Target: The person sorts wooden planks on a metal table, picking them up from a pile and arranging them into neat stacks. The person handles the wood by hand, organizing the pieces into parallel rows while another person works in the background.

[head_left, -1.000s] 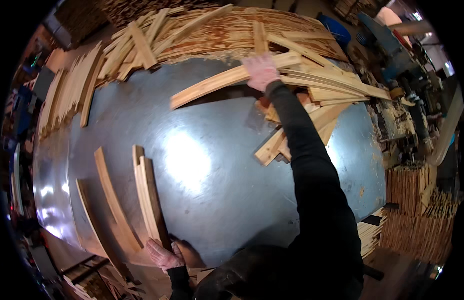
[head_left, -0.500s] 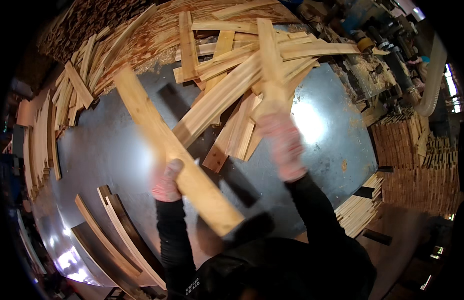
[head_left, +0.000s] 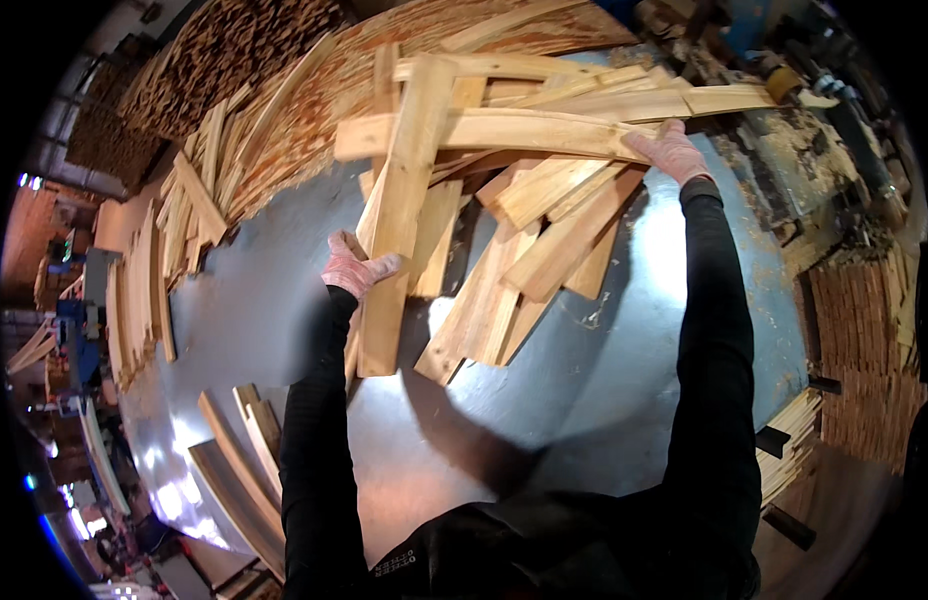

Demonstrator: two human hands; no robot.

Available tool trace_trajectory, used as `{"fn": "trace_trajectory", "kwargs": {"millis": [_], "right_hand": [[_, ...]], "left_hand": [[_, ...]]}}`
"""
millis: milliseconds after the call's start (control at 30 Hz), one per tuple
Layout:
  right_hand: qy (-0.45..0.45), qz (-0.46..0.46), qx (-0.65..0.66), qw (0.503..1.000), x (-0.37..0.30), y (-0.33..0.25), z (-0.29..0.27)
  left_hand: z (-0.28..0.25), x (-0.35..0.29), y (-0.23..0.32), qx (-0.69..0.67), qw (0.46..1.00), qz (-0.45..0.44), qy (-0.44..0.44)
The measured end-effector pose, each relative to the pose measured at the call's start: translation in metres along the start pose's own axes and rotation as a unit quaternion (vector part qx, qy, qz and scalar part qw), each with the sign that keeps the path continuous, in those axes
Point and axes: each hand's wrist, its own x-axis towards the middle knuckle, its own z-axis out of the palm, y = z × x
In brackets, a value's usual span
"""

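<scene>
My left hand, in a pinkish work glove, is closed around the lower left edge of a pale wooden board. That board points away from me, and its far part crosses over the left part of a second board. Farther off and to the right, my right hand, gloved alike, grips the right end of this second wooden board, which lies crosswise. Beneath both boards is a jumbled pile of wooden boards on the grey metal tabletop.
Several strips lie at the near left edge. More boards line the far left side. Machinery covered with sawdust stands at the far right. Tall stacks of slats flank the right side, and a large wood stack rises behind.
The left hand's board has swung from a diagonal near my body to lie over the pile. My right hand has moved right and away, and its board has turned crosswise.
</scene>
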Motion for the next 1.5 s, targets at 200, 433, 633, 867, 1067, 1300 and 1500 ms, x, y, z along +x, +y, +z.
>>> {"fn": "trace_trajectory", "kwargs": {"millis": [200, 433, 633, 867, 1067, 1300, 1500], "right_hand": [[-0.023, -0.091, 0.124, 0.988, -0.051, -0.023, 0.057], [-0.059, -0.132, 0.317, 0.937, -0.238, -0.025, 0.136], [-0.26, -0.123, -0.007, 0.958, -0.421, -0.026, 0.186], [-0.19, -0.325, 0.061, 0.925, -0.473, -0.095, 0.159], [-0.117, -0.453, -0.028, 0.884, -0.486, -0.146, 0.185], [-0.057, -0.429, -0.297, 0.851, -0.426, -0.147, 0.257], [-0.284, -0.316, -0.252, 0.869, -0.434, -0.2, 0.222]], "left_hand": [[0.098, -0.065, -0.039, -0.63, 0.774, -0.014, -0.061], [0.144, -0.153, -0.126, -0.73, 0.674, -0.07, 0.089], [0.025, -0.217, -0.133, 0.009, 0.956, -0.245, 0.159], [0.067, -0.278, -0.074, -0.494, 0.841, -0.15, 0.163], [0.054, -0.332, -0.137, -0.283, 0.958, 0.021, 0.03], [0.022, -0.379, -0.191, -0.576, 0.78, -0.204, 0.137], [0.065, -0.372, -0.195, -0.603, 0.757, -0.165, 0.191]]}}
